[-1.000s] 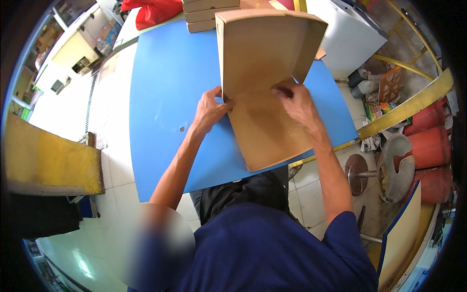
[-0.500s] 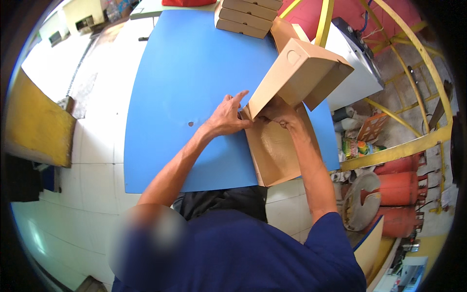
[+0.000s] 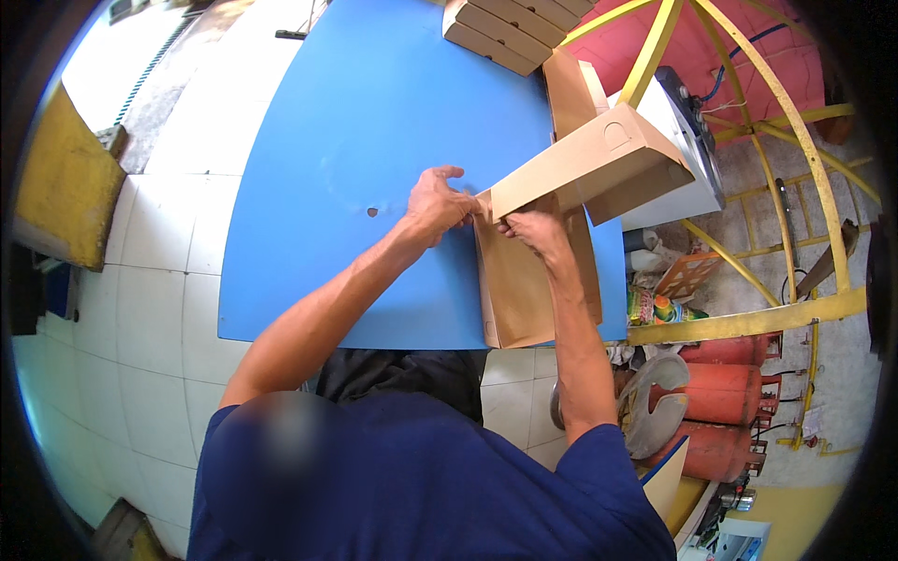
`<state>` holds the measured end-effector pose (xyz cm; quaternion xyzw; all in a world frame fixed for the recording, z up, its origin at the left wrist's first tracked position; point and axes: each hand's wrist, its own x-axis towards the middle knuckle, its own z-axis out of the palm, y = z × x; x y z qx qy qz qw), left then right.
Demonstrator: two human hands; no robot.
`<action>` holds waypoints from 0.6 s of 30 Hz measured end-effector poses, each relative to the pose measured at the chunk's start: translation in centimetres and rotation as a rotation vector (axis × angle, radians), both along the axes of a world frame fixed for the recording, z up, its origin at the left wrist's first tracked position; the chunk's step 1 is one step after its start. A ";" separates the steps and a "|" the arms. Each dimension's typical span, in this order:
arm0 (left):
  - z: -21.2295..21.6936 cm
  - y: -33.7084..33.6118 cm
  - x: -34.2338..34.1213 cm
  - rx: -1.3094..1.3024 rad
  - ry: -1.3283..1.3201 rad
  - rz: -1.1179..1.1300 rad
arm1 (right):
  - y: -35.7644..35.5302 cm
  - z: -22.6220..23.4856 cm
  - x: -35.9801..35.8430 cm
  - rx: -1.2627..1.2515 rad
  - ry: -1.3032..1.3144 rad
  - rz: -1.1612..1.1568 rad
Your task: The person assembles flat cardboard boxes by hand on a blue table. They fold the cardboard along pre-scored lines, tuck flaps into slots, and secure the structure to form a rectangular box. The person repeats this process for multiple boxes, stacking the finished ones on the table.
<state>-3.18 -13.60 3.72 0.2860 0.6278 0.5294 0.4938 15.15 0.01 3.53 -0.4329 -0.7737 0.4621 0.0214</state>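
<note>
Both hands meet at the near-left corner of a cardboard box [image 3: 561,215] on the blue bench [image 3: 355,168]. A second ago the box lay nearly flat as an open sheet, with one hand on each side of a crease. Half a second ago the far section was already lifted into a hollow shape. Now that section stands higher still, forming a closed wedge-like sleeve raised over the flat base panel [image 3: 533,280], which rests at the near right edge of the bench and overhangs it slightly. Judged from this, the folding is well advanced and work has narrowed to one corner joint.

Left hand [image 3: 438,204] curls at the corner, with its fingertips pinching the cardboard edge. Right hand [image 3: 533,227] grips from the opposite side, fingers closed on the same edge beneath the raised sleeve. The two hands are almost touching.

Finished flat boxes [image 3: 510,23] form a stack at the far edge of the bench. Beyond the right edge stand a white machine [image 3: 687,159], a yellow metal frame [image 3: 739,323] and red gas cylinders [image 3: 720,393] on the floor.
</note>
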 end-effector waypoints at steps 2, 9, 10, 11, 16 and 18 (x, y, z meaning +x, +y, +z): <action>0.3 0.0 0.3 0.021 -0.048 0.073 | 0.5 -0.2 -0.1 0.009 0.006 -0.027; -0.5 -0.1 0.6 0.131 -0.119 0.069 | -2.3 2.5 -1.5 -0.129 0.251 -0.154; -0.4 -0.1 0.5 0.129 -0.125 0.064 | -2.6 3.3 -1.6 -0.172 0.281 -0.171; -0.3 -0.2 0.5 0.128 -0.128 0.059 | -2.8 3.8 -1.7 -0.214 0.314 -0.190; -1.7 0.5 0.4 0.152 -0.125 0.037 | -4.2 3.7 -2.8 -0.130 0.357 -0.185; -1.5 0.2 0.2 0.143 -0.043 0.009 | -3.6 2.6 -2.2 -0.175 0.440 -0.139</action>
